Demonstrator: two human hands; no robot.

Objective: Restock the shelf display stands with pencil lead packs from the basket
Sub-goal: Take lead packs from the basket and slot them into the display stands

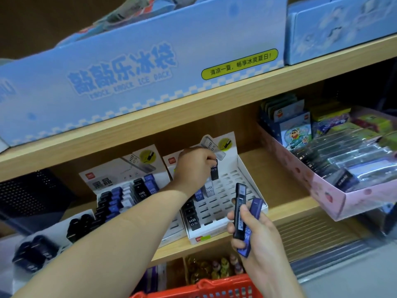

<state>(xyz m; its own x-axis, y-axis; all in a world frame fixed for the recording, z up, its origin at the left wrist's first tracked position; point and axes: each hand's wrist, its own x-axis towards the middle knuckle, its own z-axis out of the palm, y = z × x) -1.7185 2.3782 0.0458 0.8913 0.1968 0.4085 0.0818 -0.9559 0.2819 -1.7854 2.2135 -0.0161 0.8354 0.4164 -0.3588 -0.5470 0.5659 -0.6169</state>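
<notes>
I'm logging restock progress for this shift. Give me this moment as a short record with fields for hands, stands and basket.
left hand: pinches a black pack by its top, over the right stand's rear rows
right hand: holds a second black pack and a blue pack in front of the right stand
right stand: most slots empty; a few packs on its left side
left stand: mostly filled with packs
basket: red, at the bottom edge; contents not visible
</notes>
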